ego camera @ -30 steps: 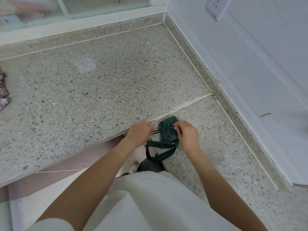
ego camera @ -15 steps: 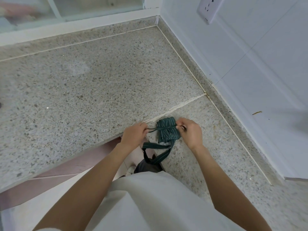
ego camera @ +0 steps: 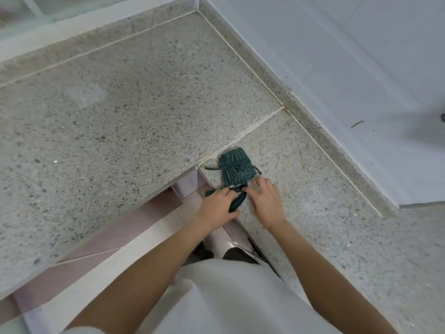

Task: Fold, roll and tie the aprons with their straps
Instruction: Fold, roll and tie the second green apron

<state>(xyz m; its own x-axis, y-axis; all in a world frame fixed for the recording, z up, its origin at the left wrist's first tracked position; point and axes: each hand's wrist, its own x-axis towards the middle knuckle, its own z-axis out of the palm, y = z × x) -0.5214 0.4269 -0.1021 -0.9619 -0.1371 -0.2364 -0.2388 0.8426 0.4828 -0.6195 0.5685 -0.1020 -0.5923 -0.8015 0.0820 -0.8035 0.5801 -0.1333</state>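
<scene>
Right hand (ego camera: 263, 203) fingertips blurred; wide strap (ego camera: 237, 203) partly under hands.

Single head-worn view looks steeply down, seemingly close, at the countertop (ego camera: 120, 112).

Both bare forearms reach forward toward twelve o'clock, wrists close together. The left hand (ego camera: 218, 206) grips with curled fingers; the right hand (ego camera: 265, 201) pinches, fingertips blurred.

We saw a person in a loose white top (ego camera: 231, 300), its short sleeves ending high on the upper arms. Both forearms were bare down to the left hand (ego camera: 218, 205) and right hand (ego camera: 265, 201). Neither wrist nor any finger carried anything.
</scene>
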